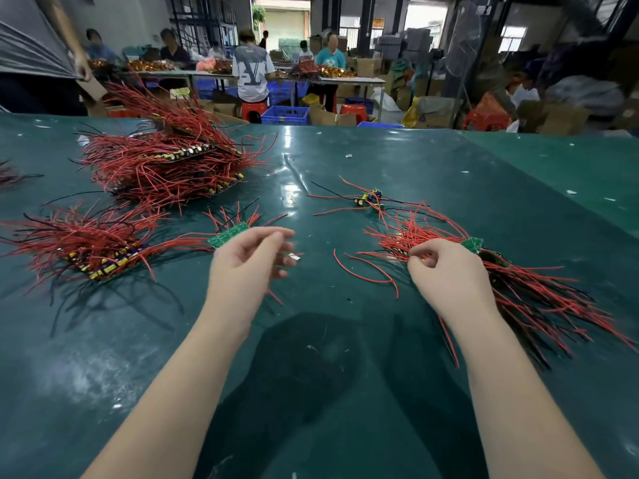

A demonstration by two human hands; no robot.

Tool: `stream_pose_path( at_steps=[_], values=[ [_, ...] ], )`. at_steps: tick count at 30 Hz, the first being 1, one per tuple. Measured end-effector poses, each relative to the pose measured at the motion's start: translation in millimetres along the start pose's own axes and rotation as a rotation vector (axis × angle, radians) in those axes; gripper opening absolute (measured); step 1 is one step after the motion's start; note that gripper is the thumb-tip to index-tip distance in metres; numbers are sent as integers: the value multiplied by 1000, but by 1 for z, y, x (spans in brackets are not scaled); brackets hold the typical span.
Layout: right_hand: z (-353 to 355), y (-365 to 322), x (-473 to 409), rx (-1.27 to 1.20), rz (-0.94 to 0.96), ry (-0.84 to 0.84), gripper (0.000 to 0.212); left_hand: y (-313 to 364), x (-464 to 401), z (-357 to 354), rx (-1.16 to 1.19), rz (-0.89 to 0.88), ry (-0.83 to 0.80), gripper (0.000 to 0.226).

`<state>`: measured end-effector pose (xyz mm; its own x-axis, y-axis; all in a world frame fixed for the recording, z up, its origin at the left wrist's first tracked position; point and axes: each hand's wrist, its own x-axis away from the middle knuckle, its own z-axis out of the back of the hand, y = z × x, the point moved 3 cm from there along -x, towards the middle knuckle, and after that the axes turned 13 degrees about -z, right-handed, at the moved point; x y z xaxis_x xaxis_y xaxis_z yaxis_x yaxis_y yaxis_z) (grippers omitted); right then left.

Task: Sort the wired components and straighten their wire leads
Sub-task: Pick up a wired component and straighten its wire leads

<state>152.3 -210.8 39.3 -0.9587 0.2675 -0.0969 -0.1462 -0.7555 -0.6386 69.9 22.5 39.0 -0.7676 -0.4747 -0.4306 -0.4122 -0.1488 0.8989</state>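
Sorted stacks point(162, 164) sit far left, unsorted pile point(484, 271) near right on the mat point(345, 375). Right hand point(446, 271) pinches wires at the pile's left edge; pull one board free, don't drag neighbours. Left hand point(249, 261) hangs loose, fingers apart, just right of a lone board point(228, 235); use it to stroke leads straight. Left fingertips blurred; the board under the right hand is hidden.

Green boards with red leads point(508, 281) fanned right, stacked piles point(162, 164) left, loose capacitors point(368, 197) between
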Motion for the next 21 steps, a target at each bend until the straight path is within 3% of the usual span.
stream_pose_path(
  at_steps=[3,11,13,16,18,21],
  values=[
    [-4,-11,10,-68,84,-11,16,-3,-10,21,-440,-140,168,29],
    [-10,-18,18,-167,171,-89,18,-5,-17,53,-353,-177,544,23],
    [-12,-18,18,-164,182,-101,18,-13,-22,53,-446,-85,417,30],
    [-15,-19,20,-155,204,-126,18,-27,-24,40,-617,-5,52,45],
    [-17,-20,21,-166,209,-160,18,-28,-20,30,-728,-93,-75,32],
    [-19,-21,22,-181,222,-189,18,-21,-15,27,-832,-215,-91,14]
  ],
)
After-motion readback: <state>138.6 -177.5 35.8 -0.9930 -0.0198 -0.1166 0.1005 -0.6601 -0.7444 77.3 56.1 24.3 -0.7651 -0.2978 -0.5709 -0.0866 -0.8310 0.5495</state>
